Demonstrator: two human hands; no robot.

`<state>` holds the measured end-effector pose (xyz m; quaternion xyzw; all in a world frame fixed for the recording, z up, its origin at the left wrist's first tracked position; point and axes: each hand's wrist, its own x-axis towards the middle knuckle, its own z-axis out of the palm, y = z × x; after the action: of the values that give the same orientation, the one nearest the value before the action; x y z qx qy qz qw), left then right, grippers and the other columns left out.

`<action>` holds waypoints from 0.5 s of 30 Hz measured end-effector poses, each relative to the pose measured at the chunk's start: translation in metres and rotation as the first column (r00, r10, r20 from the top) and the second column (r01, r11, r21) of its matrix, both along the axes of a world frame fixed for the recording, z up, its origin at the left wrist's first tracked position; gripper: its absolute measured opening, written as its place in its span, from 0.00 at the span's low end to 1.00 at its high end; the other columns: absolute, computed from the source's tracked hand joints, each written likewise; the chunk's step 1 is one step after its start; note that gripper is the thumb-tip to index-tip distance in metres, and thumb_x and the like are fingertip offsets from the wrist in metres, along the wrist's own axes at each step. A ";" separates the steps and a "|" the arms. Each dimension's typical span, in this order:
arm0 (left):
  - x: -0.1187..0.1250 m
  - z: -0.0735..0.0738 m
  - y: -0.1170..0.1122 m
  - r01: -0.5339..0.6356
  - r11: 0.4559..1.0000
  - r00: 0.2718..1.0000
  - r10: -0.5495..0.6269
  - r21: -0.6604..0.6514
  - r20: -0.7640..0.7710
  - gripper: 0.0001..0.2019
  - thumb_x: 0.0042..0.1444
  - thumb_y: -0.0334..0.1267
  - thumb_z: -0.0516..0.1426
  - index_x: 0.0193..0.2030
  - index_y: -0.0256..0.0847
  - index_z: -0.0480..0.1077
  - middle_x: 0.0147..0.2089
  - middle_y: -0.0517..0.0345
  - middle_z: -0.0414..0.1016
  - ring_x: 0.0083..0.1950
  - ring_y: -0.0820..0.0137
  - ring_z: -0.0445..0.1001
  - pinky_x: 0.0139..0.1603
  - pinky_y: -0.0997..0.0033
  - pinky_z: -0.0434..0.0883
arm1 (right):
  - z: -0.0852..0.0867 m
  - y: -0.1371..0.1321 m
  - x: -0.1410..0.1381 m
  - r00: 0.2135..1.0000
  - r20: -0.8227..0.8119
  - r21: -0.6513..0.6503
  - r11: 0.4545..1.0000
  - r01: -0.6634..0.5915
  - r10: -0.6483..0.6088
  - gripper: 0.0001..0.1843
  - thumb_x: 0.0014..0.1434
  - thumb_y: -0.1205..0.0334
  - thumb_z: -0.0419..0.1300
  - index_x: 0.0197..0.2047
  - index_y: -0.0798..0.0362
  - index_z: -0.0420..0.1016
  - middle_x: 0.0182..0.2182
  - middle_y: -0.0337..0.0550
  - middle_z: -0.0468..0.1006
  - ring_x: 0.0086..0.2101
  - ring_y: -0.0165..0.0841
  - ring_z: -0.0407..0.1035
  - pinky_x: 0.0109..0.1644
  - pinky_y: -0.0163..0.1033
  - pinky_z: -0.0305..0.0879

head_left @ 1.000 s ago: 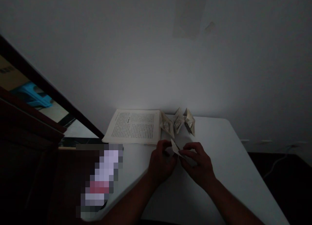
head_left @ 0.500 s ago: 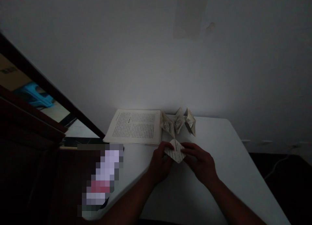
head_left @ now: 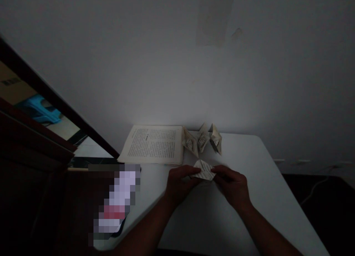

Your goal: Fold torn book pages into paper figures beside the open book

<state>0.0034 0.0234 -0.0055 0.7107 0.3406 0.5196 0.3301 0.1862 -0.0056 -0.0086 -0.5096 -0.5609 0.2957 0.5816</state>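
The room is dim. Just above the white table, my left hand and my right hand pinch a small folded piece of printed paper from its two sides. Both hands have their fingers closed on it. Behind the hands, against the wall, three folded paper shapes made from printed pages stand in a row. Left of them lies an open book with printed text.
A dark wooden frame slants across the left, with a blue object beyond it. A blurred-out patch covers something at the table's left edge. The grey wall rises right behind the table. Dark floor lies to the right.
The paper piece has turned between my fingers, from edge-on to a flat diamond to a lower, flatter shape. Both hands have drawn slightly nearer to me.
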 end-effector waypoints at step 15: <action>0.005 -0.001 -0.006 -0.044 0.993 0.994 0.055 0.110 -0.095 0.05 0.51 0.36 0.61 0.28 0.39 0.75 0.24 0.59 0.77 0.24 0.74 0.73 0.26 0.78 0.69 | 0.005 -0.004 -0.003 0.956 0.292 0.064 0.997 -0.032 0.012 0.04 0.51 0.60 0.64 0.29 0.47 0.80 0.22 0.36 0.80 0.21 0.31 0.74 0.26 0.32 0.71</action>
<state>0.0087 0.0172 -0.0066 0.7433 0.3453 0.5099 0.2611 0.1828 -0.0095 -0.0039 -0.5213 -0.6560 0.2047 0.5060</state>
